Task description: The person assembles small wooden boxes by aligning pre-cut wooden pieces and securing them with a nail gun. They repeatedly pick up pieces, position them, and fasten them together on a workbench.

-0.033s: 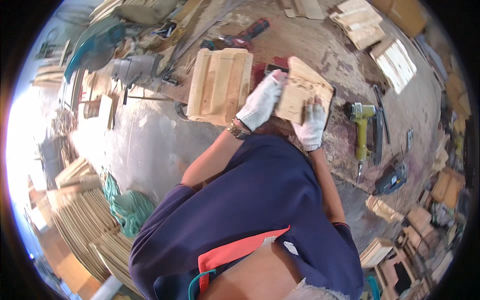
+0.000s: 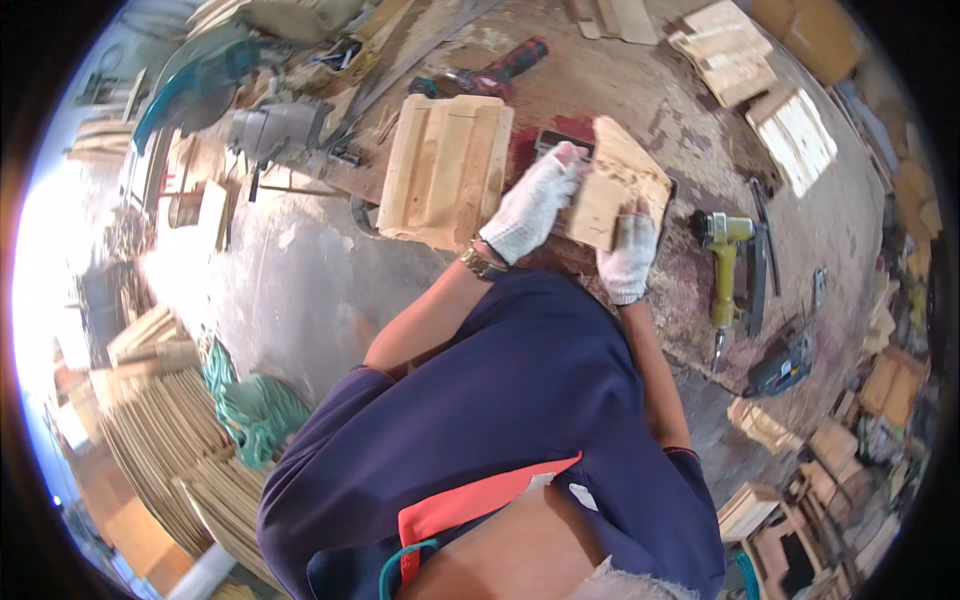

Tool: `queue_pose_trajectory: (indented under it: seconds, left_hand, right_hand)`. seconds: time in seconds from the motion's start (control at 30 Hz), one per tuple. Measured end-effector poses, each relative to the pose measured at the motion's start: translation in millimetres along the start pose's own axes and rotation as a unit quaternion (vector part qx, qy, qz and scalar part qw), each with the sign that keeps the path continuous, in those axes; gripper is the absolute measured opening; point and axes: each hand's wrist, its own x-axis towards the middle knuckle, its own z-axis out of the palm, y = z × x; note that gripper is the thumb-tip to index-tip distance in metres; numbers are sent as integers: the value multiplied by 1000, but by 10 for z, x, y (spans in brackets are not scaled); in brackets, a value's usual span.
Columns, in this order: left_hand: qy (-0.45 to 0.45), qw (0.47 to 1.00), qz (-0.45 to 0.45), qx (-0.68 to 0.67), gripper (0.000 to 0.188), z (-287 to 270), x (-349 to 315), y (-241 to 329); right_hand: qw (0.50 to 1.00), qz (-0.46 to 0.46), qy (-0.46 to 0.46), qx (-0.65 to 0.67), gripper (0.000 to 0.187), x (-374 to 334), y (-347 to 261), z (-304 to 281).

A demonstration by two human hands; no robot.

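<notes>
A pale wooden board (image 2: 618, 185) with an angled top edge and dark rough marks lies tilted over a dark-edged object (image 2: 560, 140), mostly hidden beneath it. My right hand (image 2: 628, 258), in a white fingerless glove, grips the board's lower right part, bare fingertips on its face. Along the board's left edge is my left hand (image 2: 532, 208), gloved the same way, its fingers stretched out beside the wood and over the dark object. To its left lies a grooved wooden panel (image 2: 445, 170).
A red-and-black cordless tool (image 2: 505, 68) lies beyond the panel. On the right are a yellow-green air nailer (image 2: 728, 265) and a dark blue power tool (image 2: 782, 365). A teal-guarded saw (image 2: 195, 95) stands at far left. More wooden panels (image 2: 725, 55) lie at the far right.
The view has shifted slightly. My left fingers stand a little farther from the board's left edge, and more of the dark object shows between them. My right hand stays on the board.
</notes>
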Motion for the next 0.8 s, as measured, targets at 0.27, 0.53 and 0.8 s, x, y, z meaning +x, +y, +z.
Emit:
queue_pose_trajectory:
  seconds: [0.27,0.53,0.8]
  left_hand:
    - [81,992,26,95,49,-2,-239,68]
    - [120,837,213,489,54,167,-577,547]
    - [115,718,340,596,78,308,-884,809]
  right_hand:
    - [982,134,110,78,49,529,-276,-494]
    - [781,374,121,485,28,1170,-573,-999]
    - [840,311,96,435,35,1361,-1020,-982]
